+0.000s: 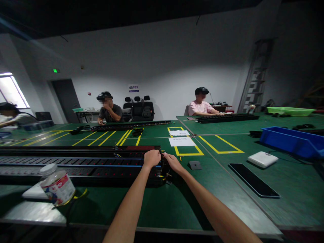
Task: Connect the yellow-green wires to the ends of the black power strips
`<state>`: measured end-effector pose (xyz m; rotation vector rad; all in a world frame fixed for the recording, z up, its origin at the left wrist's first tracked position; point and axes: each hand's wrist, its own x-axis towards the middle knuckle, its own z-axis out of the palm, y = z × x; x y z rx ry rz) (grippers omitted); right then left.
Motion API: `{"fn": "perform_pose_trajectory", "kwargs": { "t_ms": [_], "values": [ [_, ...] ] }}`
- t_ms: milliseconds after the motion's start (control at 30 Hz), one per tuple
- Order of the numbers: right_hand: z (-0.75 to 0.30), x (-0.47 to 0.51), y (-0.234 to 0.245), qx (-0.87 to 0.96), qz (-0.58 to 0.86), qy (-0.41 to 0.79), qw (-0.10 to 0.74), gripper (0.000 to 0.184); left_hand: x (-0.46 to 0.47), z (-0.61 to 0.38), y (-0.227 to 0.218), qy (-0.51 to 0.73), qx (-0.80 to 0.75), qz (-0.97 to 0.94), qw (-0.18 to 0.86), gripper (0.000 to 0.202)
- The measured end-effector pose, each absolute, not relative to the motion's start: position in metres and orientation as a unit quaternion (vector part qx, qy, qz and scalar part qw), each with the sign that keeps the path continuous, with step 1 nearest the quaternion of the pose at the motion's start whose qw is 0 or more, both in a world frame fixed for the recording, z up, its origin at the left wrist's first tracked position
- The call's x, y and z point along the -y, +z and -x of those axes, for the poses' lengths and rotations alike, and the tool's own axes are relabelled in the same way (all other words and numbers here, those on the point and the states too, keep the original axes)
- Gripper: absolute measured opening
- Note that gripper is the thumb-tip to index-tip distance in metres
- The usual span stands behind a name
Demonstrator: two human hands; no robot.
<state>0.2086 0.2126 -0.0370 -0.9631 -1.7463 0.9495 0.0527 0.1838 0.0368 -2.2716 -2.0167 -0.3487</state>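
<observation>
Several long black power strips [76, 163] lie side by side across the green table [177, 202], with coloured wires at their right end. My left hand [152, 158] is closed in a fist on top of that right end. My right hand [172, 162] reaches to the end cap beside it, fingers curled and pinched at the wires [165, 175]. What the fingers hold is too small to make out.
A tilted plastic jar [57, 186] rests at the near left. A small dark square plate [195, 165], a white box [262, 159], a black flat strip [253, 180] and a blue bin [291, 141] lie to the right. Three other people sit at the far tables.
</observation>
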Motion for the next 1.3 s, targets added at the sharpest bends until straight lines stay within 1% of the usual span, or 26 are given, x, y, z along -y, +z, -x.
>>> {"fn": "perform_pose_trajectory", "kwargs": {
  "t_ms": [233, 833, 1067, 1300],
  "values": [
    [-0.2093, -0.2125, -0.0374, 0.708, 0.395, 0.378, 0.446, 0.070, -0.1839, -0.0526, 0.0369, -0.117, 0.655, 0.745, 0.040, 0.038],
    [-0.2081, -0.2081, -0.0318, 0.706, 0.406, 0.376, 0.442, 0.074, -0.1860, -0.0518, 0.0350, -0.111, 0.654, 0.747, 0.046, 0.038],
    [-0.2086, -0.2062, -0.0300, 0.708, 0.412, 0.372, 0.437, 0.071, -0.1855, -0.0520, 0.0352, -0.114, 0.655, 0.746, 0.045, 0.038],
    [-0.2085, -0.2070, -0.0307, 0.700, 0.420, 0.386, 0.430, 0.076, -0.1848, -0.0515, 0.0366, -0.109, 0.652, 0.749, 0.042, 0.038]
  ]
}}
